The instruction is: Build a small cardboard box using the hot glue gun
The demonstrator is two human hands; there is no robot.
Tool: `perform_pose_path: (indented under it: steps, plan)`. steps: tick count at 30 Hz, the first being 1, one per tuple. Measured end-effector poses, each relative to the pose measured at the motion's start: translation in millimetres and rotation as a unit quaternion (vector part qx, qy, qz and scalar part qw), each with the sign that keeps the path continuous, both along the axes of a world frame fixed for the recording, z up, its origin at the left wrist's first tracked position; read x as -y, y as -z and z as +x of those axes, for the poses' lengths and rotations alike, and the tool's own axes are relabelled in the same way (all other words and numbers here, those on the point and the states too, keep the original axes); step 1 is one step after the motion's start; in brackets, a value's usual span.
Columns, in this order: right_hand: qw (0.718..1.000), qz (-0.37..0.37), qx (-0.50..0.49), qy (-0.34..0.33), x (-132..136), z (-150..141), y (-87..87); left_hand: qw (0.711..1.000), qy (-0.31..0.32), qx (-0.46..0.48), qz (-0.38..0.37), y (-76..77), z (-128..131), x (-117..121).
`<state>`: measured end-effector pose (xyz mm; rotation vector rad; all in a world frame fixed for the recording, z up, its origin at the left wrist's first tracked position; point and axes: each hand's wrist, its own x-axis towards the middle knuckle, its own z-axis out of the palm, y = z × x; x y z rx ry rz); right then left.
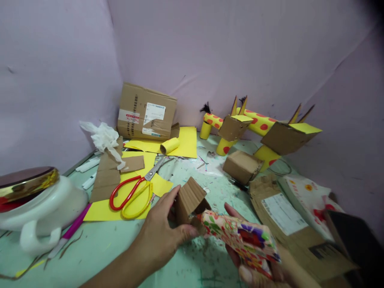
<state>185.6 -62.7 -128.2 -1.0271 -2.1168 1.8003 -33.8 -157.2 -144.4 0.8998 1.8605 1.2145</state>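
Observation:
My left hand (163,230) grips a small folded cardboard box (190,200), its open end turned to the right. In my right hand (255,272) is a flower-patterned glue gun (231,234), its nozzle at the box's open edge. Whether the nozzle touches the cardboard, I cannot tell. Left of the box lie scissors (136,192) with red and yellow handles, on yellow paper (115,210). Another small cardboard box (242,166) rests farther back on the right.
Two spotted giraffe-like figures (229,130) with cardboard heads stand at the back right. A large carton (147,112) leans on the wall, near a yellow roll (169,146). A white lidded pot (45,204) occupies the left, flattened packaging (288,220) the right.

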Motion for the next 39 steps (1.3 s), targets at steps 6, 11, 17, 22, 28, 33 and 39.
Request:
perform_pose_path:
  steps: [6,11,17,22,28,33,39]
  plan:
    - [1.0,0.025,0.001,-0.009,-4,0,-5.7,1.0,0.002,0.016,0.005,1.3,-1,0]
    - [0.999,0.046,0.003,0.02,-5,7,0.7,1.0,0.0,0.013,0.0,-1.6,-1,2]
    - [1.0,0.026,0.0,0.014,-7,6,-9.7,1.0,-0.009,0.019,0.001,-0.6,-1,0]
    - [1.0,-0.007,0.008,0.007,-11,7,-14.4,1.0,-0.003,0.018,0.003,-0.1,-2,-1]
    - [1.0,-0.021,0.012,0.016,-10,8,-12.3,1.0,-0.005,0.01,-0.013,-4.0,0,0]
    - [0.998,-0.062,0.017,0.023,-8,9,-11.4,1.0,-0.005,0.001,-0.009,-3.9,-1,-2]
    - [0.997,-0.033,0.029,0.07,-5,10,-11.5,1.0,-0.006,-0.007,0.009,-3.8,0,0]
